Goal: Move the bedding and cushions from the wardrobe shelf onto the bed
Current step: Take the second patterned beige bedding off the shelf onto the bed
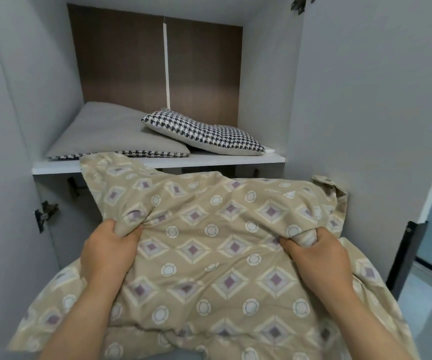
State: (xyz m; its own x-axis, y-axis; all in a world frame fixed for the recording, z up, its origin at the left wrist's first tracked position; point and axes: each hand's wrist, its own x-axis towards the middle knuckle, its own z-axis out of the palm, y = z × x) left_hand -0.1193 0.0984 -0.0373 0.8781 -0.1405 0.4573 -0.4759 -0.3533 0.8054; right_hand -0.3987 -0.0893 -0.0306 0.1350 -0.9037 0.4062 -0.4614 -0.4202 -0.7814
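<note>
I'm facing into an open grey wardrobe [266, 74] w/ a brown wood-grain back panel [121, 61], split by a pale vertical strip [166, 63]. A white shelf [209, 162] is running across mid-height. Metal hinges [44, 213] are showing at left & top right. The door [365, 100] is standing open on my right; beyond it a grey floor [428, 307] is catching bluish light.

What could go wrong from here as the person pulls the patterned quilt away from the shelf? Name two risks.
1. The quilt's far corner still lies on the shelf edge against the grey cushion; pulling may drag that cushion off.
2. Both hands, left and right, grip only small bunches, so loose hanging fabric might snag the door hinge.
</note>
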